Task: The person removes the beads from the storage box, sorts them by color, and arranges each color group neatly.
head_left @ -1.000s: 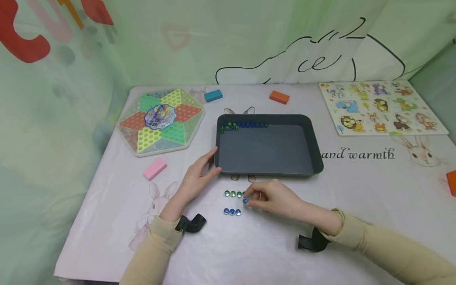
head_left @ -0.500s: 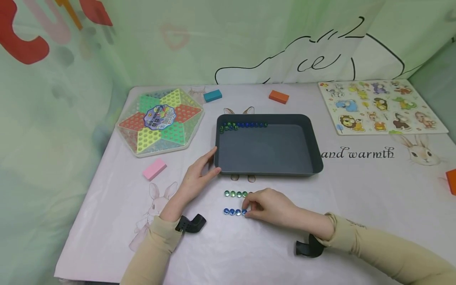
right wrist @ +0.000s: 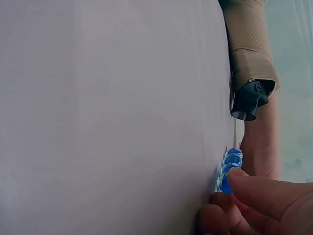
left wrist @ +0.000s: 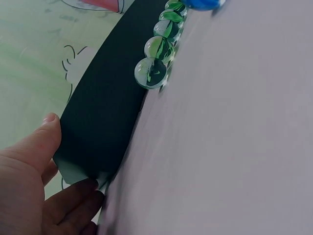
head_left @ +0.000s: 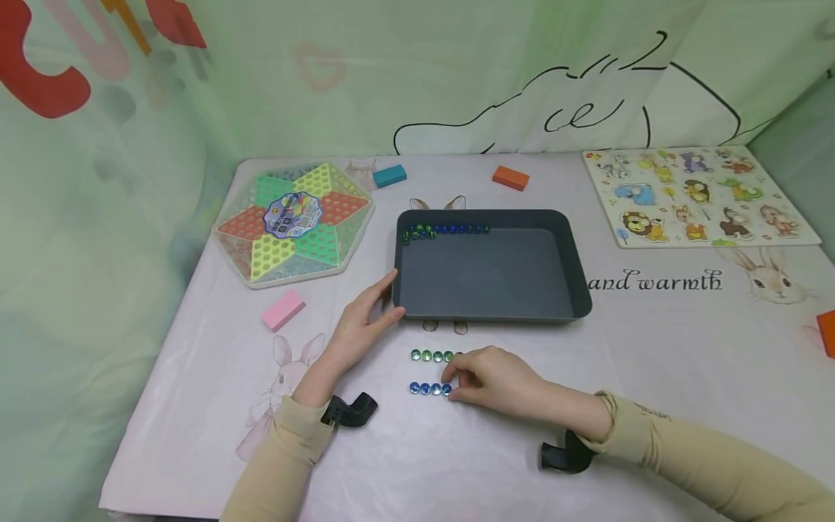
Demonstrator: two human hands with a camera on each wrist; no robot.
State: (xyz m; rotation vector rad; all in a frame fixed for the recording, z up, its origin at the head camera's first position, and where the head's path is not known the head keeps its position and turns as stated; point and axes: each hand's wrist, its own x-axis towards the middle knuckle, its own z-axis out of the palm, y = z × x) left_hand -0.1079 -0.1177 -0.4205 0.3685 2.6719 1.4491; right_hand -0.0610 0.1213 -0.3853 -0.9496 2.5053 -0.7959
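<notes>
My right hand (head_left: 497, 380) pinches a blue glass marble (head_left: 446, 389) between thumb and fingertips, at the right end of a short row of blue marbles (head_left: 425, 388) on the table. In the right wrist view the thumb (right wrist: 259, 193) lies against this marble (right wrist: 225, 183). Just beyond, a row of green marbles (head_left: 427, 355) runs parallel, its right end partly behind the fingers. My left hand (head_left: 357, 325) holds the front left corner of a dark grey tray (head_left: 489, 275). Blue and green marbles (head_left: 453, 229) lie along the tray's back wall and far left corner.
A hexagonal Chinese checkers set (head_left: 293, 225) sits at the left. Around the tray lie a pink block (head_left: 283, 310), a teal block (head_left: 390, 175) and an orange block (head_left: 511, 177). An animal puzzle board (head_left: 701, 196) is at the back right, another orange block (head_left: 827, 333) at the right edge.
My right hand has brought the blue marble toward me from beside the green row, down to the end of the blue row. The left hand has stayed at the tray corner.
</notes>
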